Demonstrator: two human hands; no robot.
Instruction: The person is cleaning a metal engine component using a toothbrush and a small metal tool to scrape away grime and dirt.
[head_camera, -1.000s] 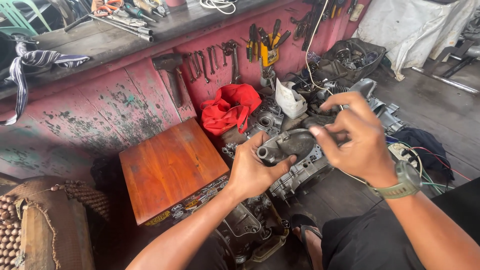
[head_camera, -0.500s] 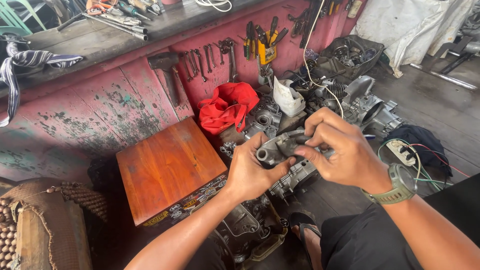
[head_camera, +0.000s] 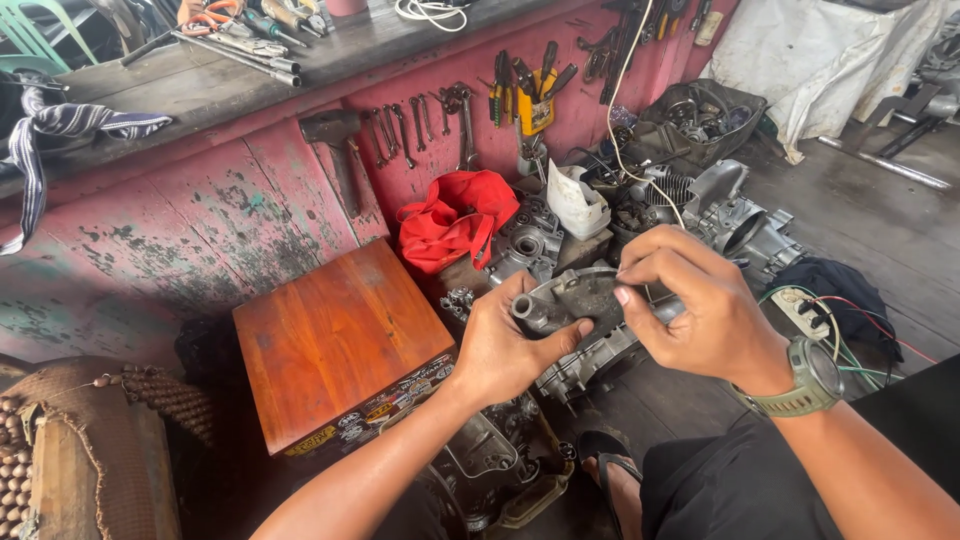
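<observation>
Gripped by the left hand (head_camera: 505, 350) and pinched by the right hand (head_camera: 700, 310), the grey engine casting (head_camera: 575, 298) could slip onto the foot (head_camera: 610, 480) below.

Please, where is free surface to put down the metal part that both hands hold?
The wooden box top, left of the left hand, is bare. The plank floor on the right, beyond the engine cases, is open too. The area between the red cloth and the engine cases is crowded with parts.
</observation>
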